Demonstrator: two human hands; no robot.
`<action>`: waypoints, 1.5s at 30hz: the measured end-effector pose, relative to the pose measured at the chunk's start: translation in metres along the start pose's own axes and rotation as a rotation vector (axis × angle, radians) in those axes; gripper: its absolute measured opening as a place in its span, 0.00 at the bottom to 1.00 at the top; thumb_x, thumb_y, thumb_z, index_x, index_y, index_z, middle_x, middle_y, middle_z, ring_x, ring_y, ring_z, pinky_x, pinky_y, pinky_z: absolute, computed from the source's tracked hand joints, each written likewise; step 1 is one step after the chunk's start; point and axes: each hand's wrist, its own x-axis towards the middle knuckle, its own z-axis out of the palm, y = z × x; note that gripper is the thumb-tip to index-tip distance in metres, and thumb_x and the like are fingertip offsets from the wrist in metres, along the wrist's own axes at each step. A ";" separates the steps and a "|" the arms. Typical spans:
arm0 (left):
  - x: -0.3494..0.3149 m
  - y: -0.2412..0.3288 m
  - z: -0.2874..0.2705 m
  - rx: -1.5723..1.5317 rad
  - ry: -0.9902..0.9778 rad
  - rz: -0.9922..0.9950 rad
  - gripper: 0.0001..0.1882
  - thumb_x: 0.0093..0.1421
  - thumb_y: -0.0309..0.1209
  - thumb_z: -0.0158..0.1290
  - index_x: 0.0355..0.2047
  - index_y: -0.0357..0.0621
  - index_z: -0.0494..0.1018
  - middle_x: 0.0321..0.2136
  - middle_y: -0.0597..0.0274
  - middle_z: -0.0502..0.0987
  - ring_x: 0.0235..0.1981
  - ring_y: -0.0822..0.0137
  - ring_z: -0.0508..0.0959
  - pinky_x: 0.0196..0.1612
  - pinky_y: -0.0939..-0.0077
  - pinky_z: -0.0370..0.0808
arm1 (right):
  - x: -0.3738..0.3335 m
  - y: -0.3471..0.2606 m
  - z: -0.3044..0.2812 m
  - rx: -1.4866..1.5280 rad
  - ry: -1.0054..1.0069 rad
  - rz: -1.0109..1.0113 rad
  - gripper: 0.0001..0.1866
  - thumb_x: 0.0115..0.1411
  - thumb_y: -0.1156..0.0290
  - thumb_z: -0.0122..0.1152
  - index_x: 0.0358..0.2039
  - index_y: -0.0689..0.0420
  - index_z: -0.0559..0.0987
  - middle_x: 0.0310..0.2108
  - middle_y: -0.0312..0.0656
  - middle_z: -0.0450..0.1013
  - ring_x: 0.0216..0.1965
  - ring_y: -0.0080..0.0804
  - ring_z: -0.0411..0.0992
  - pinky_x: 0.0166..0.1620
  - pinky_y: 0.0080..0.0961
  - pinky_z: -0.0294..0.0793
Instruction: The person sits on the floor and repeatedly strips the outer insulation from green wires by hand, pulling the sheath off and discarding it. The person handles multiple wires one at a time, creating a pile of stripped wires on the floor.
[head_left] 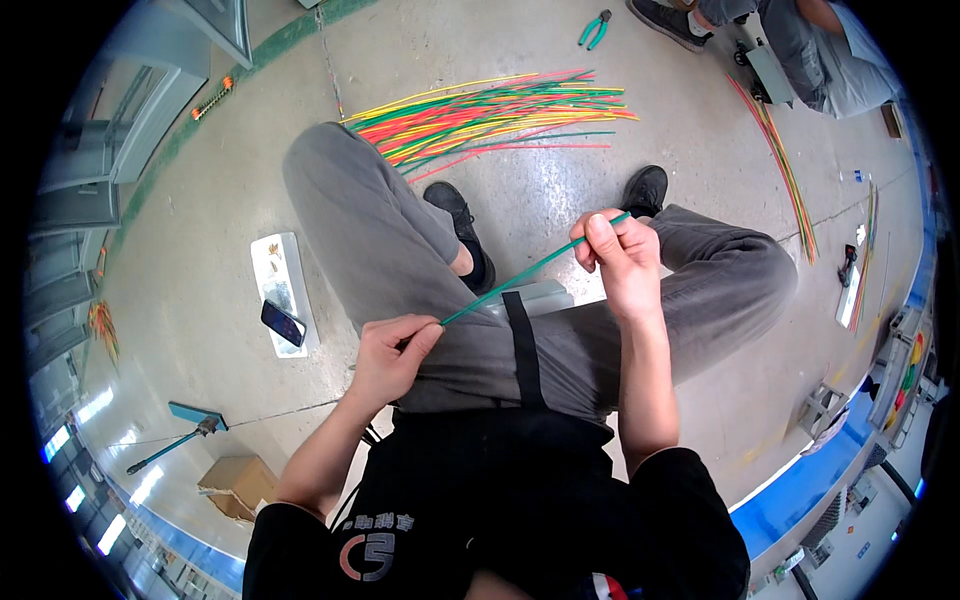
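Observation:
A thin green tube or wire (525,274) is stretched between my two hands, above my lap. My left hand (392,355) pinches its lower left end with thumb and fingers. Higher up and to the right, my right hand (622,262) grips the other end, with the thumb laid over it and a short tip poking out. On the floor beyond my knees lies a loose pile of long red, yellow and green strands (480,118) that look much like the held one.
Green-handled pliers (594,30) lie beyond the pile. At left, a white tray (268,262) bears a phone (283,323). A cardboard box (237,486) and a broom-like tool (196,420) are lower left. Another person (822,60) sits at upper right beside more strands (782,165).

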 end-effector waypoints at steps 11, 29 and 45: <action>0.011 0.011 0.001 0.047 0.019 0.039 0.08 0.59 0.27 0.54 0.32 0.32 0.76 0.23 0.59 0.77 0.23 0.71 0.74 0.28 0.78 0.69 | 0.003 0.005 -0.003 0.170 -0.061 0.130 0.18 0.67 0.61 0.49 0.29 0.62 0.77 0.20 0.35 0.70 0.20 0.19 0.64 0.26 0.16 0.63; 0.017 0.003 0.014 0.047 0.022 0.101 0.06 0.58 0.26 0.55 0.33 0.33 0.76 0.21 0.56 0.75 0.20 0.67 0.72 0.26 0.76 0.67 | -0.001 -0.002 -0.004 -0.085 0.041 -0.007 0.16 0.66 0.63 0.51 0.29 0.63 0.78 0.20 0.36 0.71 0.21 0.18 0.65 0.26 0.16 0.64; 0.009 0.023 0.011 -0.012 -0.046 0.109 0.06 0.58 0.25 0.54 0.33 0.34 0.76 0.22 0.54 0.76 0.20 0.64 0.72 0.25 0.75 0.68 | 0.000 -0.002 -0.008 0.183 -0.071 0.171 0.18 0.65 0.60 0.52 0.28 0.64 0.77 0.17 0.38 0.70 0.17 0.21 0.64 0.22 0.17 0.62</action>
